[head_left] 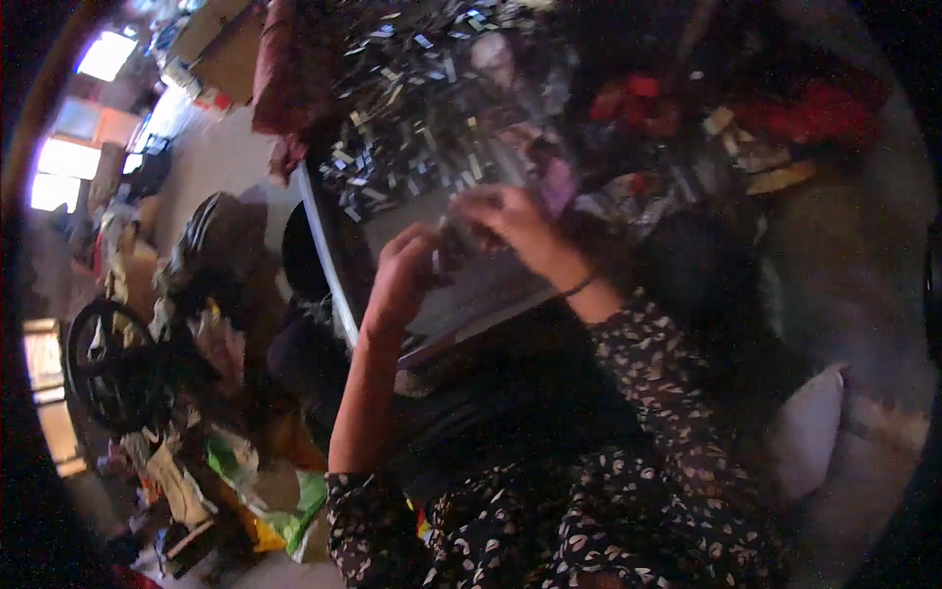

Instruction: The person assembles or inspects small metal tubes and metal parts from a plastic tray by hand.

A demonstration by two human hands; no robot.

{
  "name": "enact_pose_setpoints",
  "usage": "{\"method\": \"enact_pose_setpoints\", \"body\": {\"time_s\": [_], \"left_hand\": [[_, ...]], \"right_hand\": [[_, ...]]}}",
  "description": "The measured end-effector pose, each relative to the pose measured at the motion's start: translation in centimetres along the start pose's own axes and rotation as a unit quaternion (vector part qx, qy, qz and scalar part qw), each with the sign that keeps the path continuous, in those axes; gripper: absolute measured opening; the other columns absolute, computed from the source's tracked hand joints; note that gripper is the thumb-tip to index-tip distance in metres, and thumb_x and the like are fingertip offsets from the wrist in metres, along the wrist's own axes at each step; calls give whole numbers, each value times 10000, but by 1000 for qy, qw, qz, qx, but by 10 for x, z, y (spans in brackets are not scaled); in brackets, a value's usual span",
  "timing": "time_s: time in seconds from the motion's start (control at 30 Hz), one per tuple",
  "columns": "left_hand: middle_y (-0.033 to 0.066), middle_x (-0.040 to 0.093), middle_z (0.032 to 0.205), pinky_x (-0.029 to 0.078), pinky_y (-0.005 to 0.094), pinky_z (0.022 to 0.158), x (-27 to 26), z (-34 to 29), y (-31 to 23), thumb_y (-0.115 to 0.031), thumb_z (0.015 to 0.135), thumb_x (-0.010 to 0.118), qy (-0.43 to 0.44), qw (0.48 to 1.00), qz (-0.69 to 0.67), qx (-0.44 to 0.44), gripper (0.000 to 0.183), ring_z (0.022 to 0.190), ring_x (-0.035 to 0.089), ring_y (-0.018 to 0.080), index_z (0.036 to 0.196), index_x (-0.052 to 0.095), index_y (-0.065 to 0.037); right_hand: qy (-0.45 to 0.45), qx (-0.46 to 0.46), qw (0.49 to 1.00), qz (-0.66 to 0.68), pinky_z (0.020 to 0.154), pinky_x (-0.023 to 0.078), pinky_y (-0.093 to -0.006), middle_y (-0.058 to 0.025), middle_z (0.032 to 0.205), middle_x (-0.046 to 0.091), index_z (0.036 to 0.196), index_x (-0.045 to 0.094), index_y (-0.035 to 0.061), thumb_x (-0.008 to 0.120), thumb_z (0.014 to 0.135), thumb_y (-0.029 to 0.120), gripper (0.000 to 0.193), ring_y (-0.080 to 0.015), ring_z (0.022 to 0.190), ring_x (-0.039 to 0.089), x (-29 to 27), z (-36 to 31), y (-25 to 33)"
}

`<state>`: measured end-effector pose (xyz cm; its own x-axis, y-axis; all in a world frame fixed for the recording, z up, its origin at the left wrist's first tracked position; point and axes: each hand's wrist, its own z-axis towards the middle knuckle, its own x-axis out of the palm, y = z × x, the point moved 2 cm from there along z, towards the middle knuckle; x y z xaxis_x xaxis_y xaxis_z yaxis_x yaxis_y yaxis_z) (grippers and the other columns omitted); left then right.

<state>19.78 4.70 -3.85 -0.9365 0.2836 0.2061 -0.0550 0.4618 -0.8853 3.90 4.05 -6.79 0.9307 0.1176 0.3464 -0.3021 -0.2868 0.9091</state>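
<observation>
Both my hands are raised close together over the near part of a dark tray-like surface [476, 299] with a pale edge. The fingers of my left hand [404, 263] are closed at a small greyish bundle [452, 245] between the hands, too blurred to name. From the other side my right hand [512, 218] has its fingers bent and pressed together at the same bundle. Beyond my fingers many small, shiny, flat strips [392, 137] lie scattered across the surface. A pinkish item [559, 187] sits just past my right hand.
Red cloth-like heaps [638, 103] lie at the far right, near yellowish pieces [780, 179]. A rolled reddish bundle [277, 69] stands at the far left corner. On the left are a black wheel [108, 365] and green-white plastic wrapping [265, 491]. A pale cushion-like object [811, 432] is at right.
</observation>
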Motion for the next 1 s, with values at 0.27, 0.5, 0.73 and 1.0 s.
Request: {"method": "enact_pose_setpoints", "body": {"time_s": [0.27,0.5,0.73,1.0], "left_hand": [[60,601,796,432,236,555,2,11,18,-166,812,526,2,998,54,-9,237,613,543,119,993,557,-17],[77,575,637,410,238,519,7,18,35,-172,762,575,-74,961,251,90,229,552,518,88,868,585,31],[90,589,668,432,258,548,-2,24,49,-178,747,586,-80,940,301,138,272,580,537,121,934,585,20],[37,583,707,414,221,541,-1,20,32,-163,792,561,-38,979,200,16,191,610,525,96,884,575,5]], "right_hand": [[-121,-107,986,38,390,357,-195,6,613,532,853,580,27,627,739,179,195,-56,468,470,-45,-12,39],[-345,-194,846,-356,442,382,-248,-46,552,547,836,592,3,562,790,220,223,-97,495,509,-118,-26,98],[-314,-205,798,-472,498,415,-319,-112,565,550,785,562,-4,514,804,213,222,-212,506,544,-135,-16,99],[-282,-178,771,-543,500,406,-320,-100,608,550,819,551,25,474,822,227,215,-206,543,542,-119,-14,101]]}}
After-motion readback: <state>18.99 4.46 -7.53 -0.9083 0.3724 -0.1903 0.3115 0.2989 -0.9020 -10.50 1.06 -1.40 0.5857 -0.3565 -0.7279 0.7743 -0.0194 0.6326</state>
